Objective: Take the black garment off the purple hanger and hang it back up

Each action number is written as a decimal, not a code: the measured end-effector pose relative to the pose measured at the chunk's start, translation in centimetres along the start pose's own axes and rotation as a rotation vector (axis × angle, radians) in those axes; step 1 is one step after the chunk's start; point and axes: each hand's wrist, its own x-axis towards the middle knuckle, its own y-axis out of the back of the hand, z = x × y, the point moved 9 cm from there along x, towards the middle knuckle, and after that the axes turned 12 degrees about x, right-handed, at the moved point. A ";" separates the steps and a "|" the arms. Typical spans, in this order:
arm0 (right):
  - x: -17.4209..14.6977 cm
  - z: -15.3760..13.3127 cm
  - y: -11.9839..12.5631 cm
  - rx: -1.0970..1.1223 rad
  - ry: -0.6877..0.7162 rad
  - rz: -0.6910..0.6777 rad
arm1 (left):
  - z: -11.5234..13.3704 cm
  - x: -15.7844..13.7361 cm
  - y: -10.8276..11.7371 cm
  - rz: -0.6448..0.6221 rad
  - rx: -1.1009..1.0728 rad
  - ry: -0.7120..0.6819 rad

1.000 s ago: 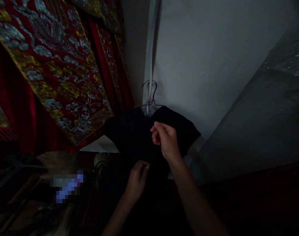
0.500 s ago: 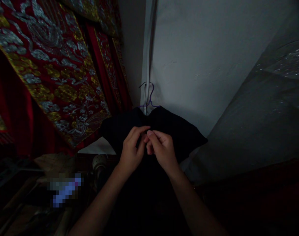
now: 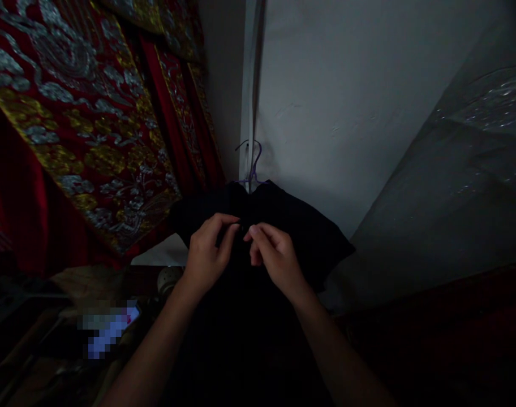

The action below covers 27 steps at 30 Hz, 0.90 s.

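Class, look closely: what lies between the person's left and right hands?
In the head view, a narrow stretch of dark garment shows between left hand and right hand.

Lower end of dark garment (image 3: 246, 278) indistinct

In front of you, a purple hanger (image 3: 254, 174) hangs at a pale upright strip (image 3: 250, 85) by the wall (image 3: 347, 85), carrying a dark garment (image 3: 311, 232) directly on it

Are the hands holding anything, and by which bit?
The left grip seems to pinch the dark shirt high on its front; it's too dark to tell whether the right grip holds anything.
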 end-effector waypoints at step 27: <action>-0.1 0.7 0.6 -0.063 0.009 0.003 | 0.5 -1.1 -2.4 -0.145 -0.049 -0.029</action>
